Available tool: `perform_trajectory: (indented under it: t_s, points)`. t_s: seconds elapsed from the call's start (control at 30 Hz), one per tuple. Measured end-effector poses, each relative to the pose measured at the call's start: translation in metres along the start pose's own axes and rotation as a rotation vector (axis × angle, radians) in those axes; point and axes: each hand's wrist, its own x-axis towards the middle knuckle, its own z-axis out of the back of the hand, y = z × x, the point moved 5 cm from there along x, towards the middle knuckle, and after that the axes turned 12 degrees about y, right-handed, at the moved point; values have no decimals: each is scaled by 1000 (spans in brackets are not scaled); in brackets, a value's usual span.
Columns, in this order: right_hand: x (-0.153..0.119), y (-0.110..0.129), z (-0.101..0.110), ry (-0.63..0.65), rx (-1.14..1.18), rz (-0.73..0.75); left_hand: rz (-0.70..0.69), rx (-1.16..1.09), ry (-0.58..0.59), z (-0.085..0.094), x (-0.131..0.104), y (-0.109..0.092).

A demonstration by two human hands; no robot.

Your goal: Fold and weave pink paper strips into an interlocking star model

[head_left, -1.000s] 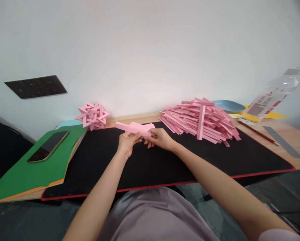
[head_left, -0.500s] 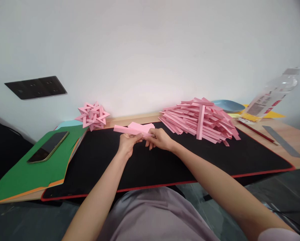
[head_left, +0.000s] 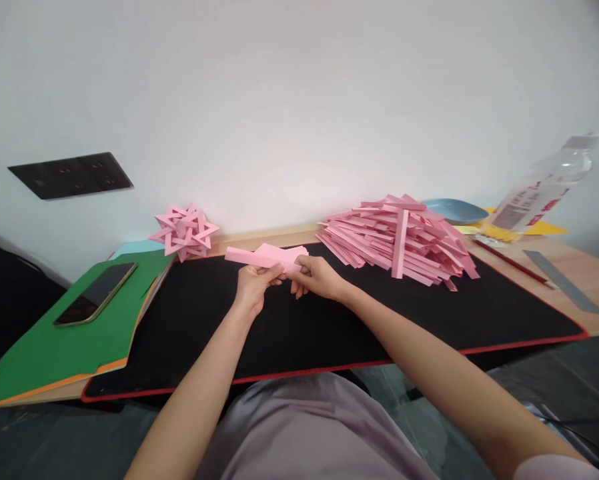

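Observation:
Between thumb and fingers, my left hand (head_left: 256, 285) pinches a long pink paper strip (head_left: 247, 258) near its middle. The right end of the same strip is gripped by my right hand (head_left: 319, 277), with the lower fingers curled under it. Behind the held strip, flat pink paper pieces (head_left: 284, 253) show on the black desk mat (head_left: 289, 333); my hands partly cover them. A large pile of folded pink paper strips (head_left: 399, 233) lies to the right, and a pink paper star ornament (head_left: 185, 231) stands at the back left.
On the left, a phone (head_left: 97, 293) rests on green paper sheets (head_left: 69, 350). At the right are a blue dish (head_left: 457, 211), a clear bottle (head_left: 544, 187), yellow paper (head_left: 544, 229), a red pencil (head_left: 514, 263) and a metal ruler (head_left: 562, 280). The wall (head_left: 289, 113) rises directly behind.
The left end of the pink strip has dropped and turned slightly, so a folded edge shows more. Both hands keep their hold with hardly any shift.

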Motion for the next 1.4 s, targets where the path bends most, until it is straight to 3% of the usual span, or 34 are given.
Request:
perform_trajectory:
  t_s: [0.17,0.5,0.77,1.07,1.4]
  points:
    - [1,-4,2,-22,2,-19,-21,34,-80,6,0,0]
    - [3,-8,7,-26,-32,-35,-64,50,-68,4,-1,-4]
    - [1,-2,5,-10,-45,-46,51,118,89,-3,0,3]
    - [4,2,2,38,-6,-51,-36,141,-20,1,1,0]
    - [3,-4,9,-19,46,-70,-137,52,-142,19,8,-7]
